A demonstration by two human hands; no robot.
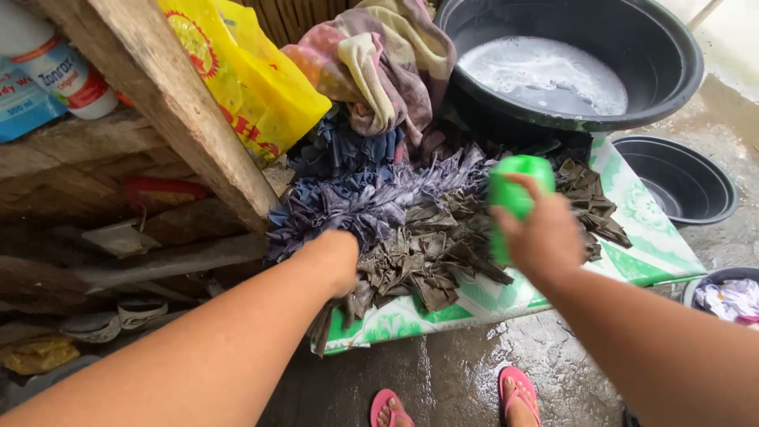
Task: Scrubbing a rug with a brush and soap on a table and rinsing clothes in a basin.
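Two pink sandals [455, 405] are seen on the wet concrete floor [466, 372] at the near edge, below a table covered in a green-and-white patterned cloth [640, 237]. Over the table's near edge the left hand [341, 257] is pressed down into a shaggy rag mat [411, 221] of blue-grey and brown strips, its fingers buried in the fabric, so its grip cannot be told. The right hand [541, 237] is held just above the mat's right side, closed around a green plastic brush [514, 198], whose long axis is stood roughly upright in the fist. The mat is spread from the table's left edge toward its right, lying directly beneath and between both hands, with the left hand already on it and the right hand hovering close. Farther back, a crumpled multicoloured towel [379, 59] and a yellow plastic bag [253, 79] are piled at the table's far left corner, beside a wooden post [174, 103]. A large black basin [569, 63] of soapy water is set at the far edge, with a smaller black basin [680, 182] on the floor to the right.
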